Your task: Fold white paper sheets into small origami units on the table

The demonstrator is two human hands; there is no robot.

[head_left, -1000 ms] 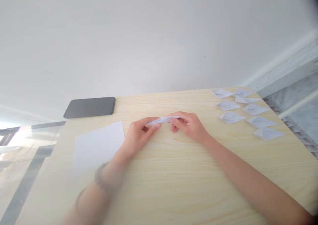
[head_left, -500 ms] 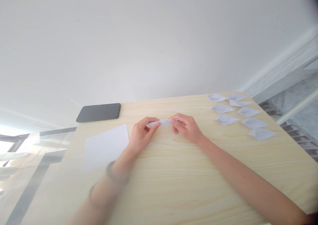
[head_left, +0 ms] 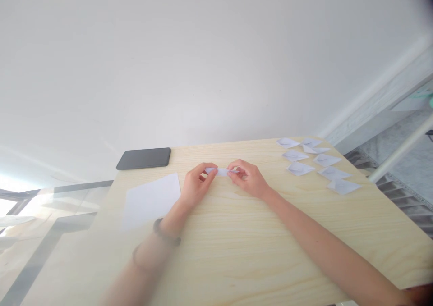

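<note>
A small folded white paper [head_left: 222, 172], long and narrow with pointed ends, is held level over the middle of the wooden table [head_left: 237, 234]. My left hand [head_left: 196, 182] pinches its left end between thumb and fingers. At the other end, my right hand [head_left: 248, 177] grips it with thumb and fingertips. Both hands are closed on the paper, and their fingers cover parts of its ends. Dark bracelets [head_left: 165, 234] circle my left wrist.
Several folded paper boats [head_left: 300, 168] sit in loose rows at the table's far right. A white sheet [head_left: 152, 198] lies left of my left hand. Behind it a black phone [head_left: 144, 158] rests near the back edge. A white wall [head_left: 203, 62] rises behind the table.
The camera view has shifted, so the table and everything on it sit a little lower. My right fingers have shifted their hold on the paper's right end; both hands still grip it.
</note>
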